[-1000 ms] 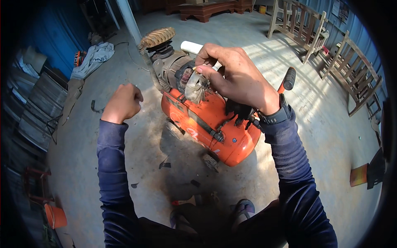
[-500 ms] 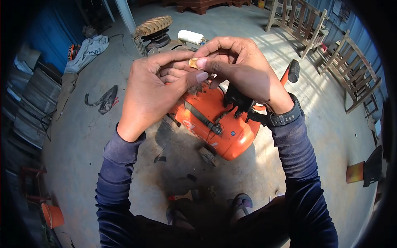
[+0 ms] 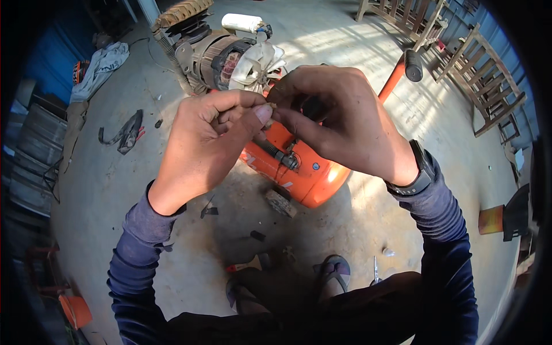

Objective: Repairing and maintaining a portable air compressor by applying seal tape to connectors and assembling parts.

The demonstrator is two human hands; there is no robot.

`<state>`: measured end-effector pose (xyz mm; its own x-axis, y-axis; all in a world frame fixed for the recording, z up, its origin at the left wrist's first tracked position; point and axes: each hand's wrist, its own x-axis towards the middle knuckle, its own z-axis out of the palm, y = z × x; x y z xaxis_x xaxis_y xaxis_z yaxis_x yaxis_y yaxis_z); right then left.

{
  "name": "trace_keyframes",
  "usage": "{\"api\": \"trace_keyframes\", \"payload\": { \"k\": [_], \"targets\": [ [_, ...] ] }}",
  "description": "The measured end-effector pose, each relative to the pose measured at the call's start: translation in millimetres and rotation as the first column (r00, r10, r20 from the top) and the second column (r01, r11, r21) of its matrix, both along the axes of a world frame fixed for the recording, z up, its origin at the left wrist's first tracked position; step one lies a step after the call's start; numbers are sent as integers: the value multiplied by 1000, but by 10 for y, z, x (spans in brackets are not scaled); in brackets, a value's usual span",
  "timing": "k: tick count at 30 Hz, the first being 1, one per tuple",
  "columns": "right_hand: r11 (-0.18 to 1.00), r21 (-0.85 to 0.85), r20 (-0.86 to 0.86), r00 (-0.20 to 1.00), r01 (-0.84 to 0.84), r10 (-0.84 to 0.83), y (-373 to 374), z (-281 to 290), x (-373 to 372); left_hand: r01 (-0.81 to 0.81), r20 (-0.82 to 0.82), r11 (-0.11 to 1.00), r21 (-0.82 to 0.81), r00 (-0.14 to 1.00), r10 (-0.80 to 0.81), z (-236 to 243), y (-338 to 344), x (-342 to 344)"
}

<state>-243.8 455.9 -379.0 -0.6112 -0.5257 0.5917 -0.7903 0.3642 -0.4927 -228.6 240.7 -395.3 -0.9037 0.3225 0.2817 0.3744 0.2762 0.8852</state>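
Observation:
Both hands meet above an orange air compressor tank (image 3: pixel 322 184). My left hand (image 3: pixel 198 135) pinches a small yellowish-tan piece (image 3: pixel 272 106) between thumb and fingers, and only a bit of it shows. From the other side my right hand (image 3: pixel 359 123) grips the same piece, its thumb close to the left thumb tip. Just beyond the hands sits a white-bladed fan (image 3: pixel 256 66) on the compressor's motor (image 3: pixel 210 57). A black hose fitting (image 3: pixel 287 159) lies along the tank top, below the fingers.
An orange handle with a black grip (image 3: pixel 413 66) rises at the right. On the floor are a paintbrush (image 3: pixel 247 264), a wooden block (image 3: pixel 280 203), a black strap (image 3: pixel 131 132) and a silver tool (image 3: pixel 375 269). Wooden chair frames (image 3: pixel 483 80) stand far right; an orange bucket (image 3: pixel 76 310) sits lower left.
The view has shifted, showing more of the motor and the fan. My hands have turned, and the tan piece is now mostly covered by the fingertips.

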Motion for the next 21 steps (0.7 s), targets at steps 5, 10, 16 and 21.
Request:
{"api": "trace_keyframes", "payload": {
  "k": [5,10,16,21],
  "targets": [
    [999,-23,328,944,46,-36,78,-428,259,85,141,996,6,986,-85,-389,75,132],
    [998,-61,514,858,24,11,168,-1036,637,266,289,961,-74,928,-235,-916,57,377],
    [994,-109,597,801,31,40,129,-1300,656,190,398,981,-28,902,-164,-1130,113,493],
    [957,-247,749,657,153,88,21,-1488,645,17,392,987,162,917,-80,-1280,201,475]
  ]
}}
